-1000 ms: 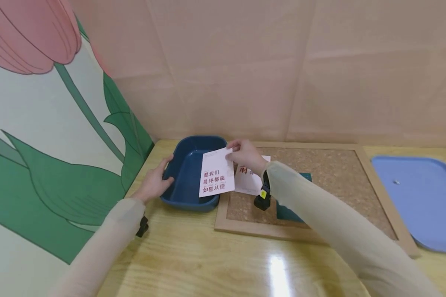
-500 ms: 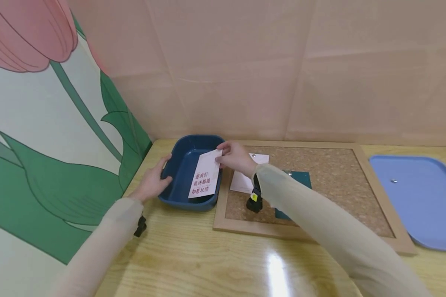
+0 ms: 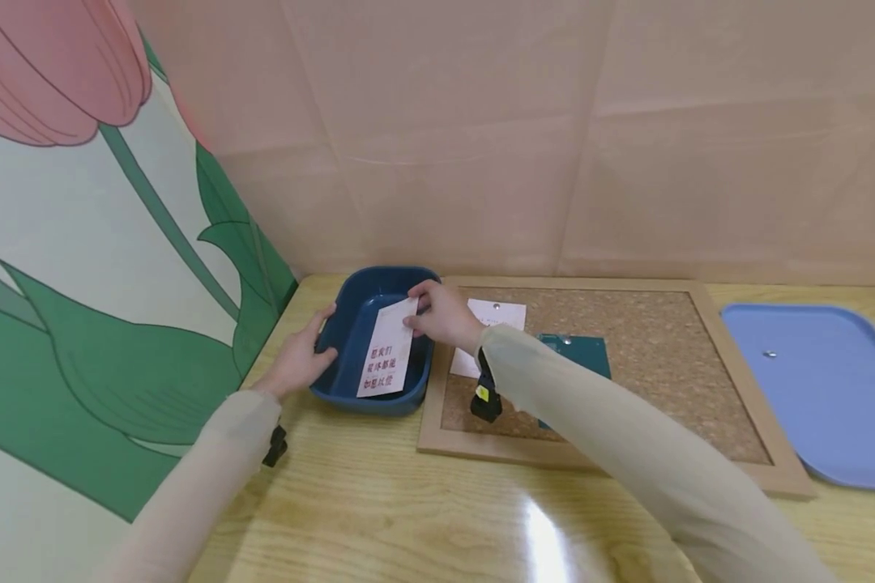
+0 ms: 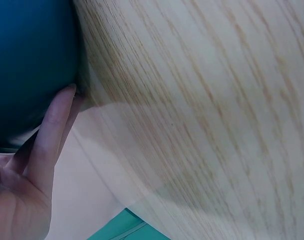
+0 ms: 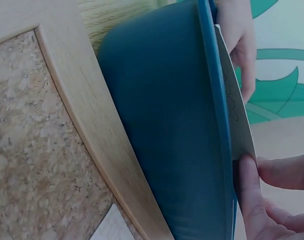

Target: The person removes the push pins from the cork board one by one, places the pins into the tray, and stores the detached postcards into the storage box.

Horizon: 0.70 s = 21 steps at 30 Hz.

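The right hand (image 3: 446, 314) pinches a white rectangular red-lettered paper card (image 3: 386, 350); the left hand (image 3: 295, 356), spread against the dark-blue plastic basin (image 3: 368, 406), probably steadies it.

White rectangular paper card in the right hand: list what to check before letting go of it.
1. Right hand has the white rectangular paper card: ok, pinched near its upper right edge.
2. Card positioned over the rounded dark-blue bin: ok, seen over its opening.
3. Left hand on the bin: ok, touching its left side.
4. Card resting on the bin's floor: cannot tell; contact is unclear.
5. Brown, wood-framed corkboard free of other cards: not ok; a white one and a teal one remain.
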Each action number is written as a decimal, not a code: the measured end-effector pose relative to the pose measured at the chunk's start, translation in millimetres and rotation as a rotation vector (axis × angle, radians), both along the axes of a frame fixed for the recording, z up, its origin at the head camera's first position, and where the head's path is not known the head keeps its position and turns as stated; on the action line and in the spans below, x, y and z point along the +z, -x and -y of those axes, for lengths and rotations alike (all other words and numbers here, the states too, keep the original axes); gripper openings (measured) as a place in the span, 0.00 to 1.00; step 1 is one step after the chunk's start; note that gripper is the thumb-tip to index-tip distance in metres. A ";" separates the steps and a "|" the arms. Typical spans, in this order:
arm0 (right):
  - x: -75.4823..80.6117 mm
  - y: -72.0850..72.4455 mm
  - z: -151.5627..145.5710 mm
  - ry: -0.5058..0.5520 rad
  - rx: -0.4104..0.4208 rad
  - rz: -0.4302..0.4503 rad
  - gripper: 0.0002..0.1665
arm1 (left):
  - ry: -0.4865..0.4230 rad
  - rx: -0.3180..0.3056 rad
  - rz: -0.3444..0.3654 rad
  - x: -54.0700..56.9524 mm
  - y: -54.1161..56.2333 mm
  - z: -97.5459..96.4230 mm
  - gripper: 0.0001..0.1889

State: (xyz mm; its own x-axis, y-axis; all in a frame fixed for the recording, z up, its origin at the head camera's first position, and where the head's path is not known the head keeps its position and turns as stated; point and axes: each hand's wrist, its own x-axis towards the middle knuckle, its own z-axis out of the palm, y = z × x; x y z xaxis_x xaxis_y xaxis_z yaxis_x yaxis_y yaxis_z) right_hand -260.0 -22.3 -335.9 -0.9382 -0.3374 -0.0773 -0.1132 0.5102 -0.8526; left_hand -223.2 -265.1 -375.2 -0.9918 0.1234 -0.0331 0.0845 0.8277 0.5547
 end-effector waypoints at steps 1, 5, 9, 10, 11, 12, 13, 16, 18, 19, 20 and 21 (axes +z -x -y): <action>-0.1 -0.2 0.6 -0.009 -0.004 0.000 0.27 | 0.002 -0.002 -0.005 0.2 -0.3 -0.1 0.35; -1.3 0.0 1.8 -0.020 -0.008 -0.001 0.27 | 0.000 -0.010 -0.016 -0.3 -0.8 0.6 0.35; -2.3 0.9 -0.1 -0.010 0.003 0.008 0.28 | 0.000 -0.021 -0.021 -1.3 0.0 -0.2 0.35; -2.2 1.0 -1.0 -0.007 0.009 0.012 0.28 | 0.000 -0.023 -0.022 -1.4 0.4 -0.5 0.35; -1.8 1.0 -2.0 -0.006 0.015 0.016 0.29 | -0.001 -0.024 -0.023 -1.3 0.6 -0.6 0.35; -1.3 1.0 -3.2 -0.004 0.022 0.019 0.29 | -0.002 -0.025 -0.023 -1.0 1.0 -0.8 0.35; -0.5 1.0 -4.6 -0.004 0.029 0.021 0.29 | -0.006 -0.025 -0.022 -0.4 1.4 -0.8 0.35; 3.5 0.4 -10.1 -0.020 0.050 0.013 0.28 | -0.009 -0.024 -0.027 1.9 2.3 -0.4 0.35; 6.2 -0.1 -14.2 -0.028 0.058 0.004 0.27 | -0.005 -0.022 -0.028 3.5 2.7 0.3 0.35; 7.4 -0.4 -16.5 -0.030 0.061 0.003 0.26 | 0.000 -0.021 -0.027 3.9 3.0 0.9 0.35; 8.1 -0.6 -18.9 -0.033 0.061 0.004 0.26 | 0.009 -0.021 -0.026 4.2 3.1 1.6 0.35; 8.4 -0.4 -21.4 -0.031 0.061 0.008 0.25 | 0.019 -0.020 -0.021 4.5 3.4 2.1 0.35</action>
State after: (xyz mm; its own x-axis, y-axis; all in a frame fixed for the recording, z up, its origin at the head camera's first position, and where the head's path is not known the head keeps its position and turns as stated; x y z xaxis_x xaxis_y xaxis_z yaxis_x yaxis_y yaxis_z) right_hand -259.6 -1.0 -327.5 -0.9151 -0.3915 -0.0965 -0.1381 0.5290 -0.8373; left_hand -226.6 -267.2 -370.7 -0.9897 0.1424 -0.0147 0.1124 0.8364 0.5364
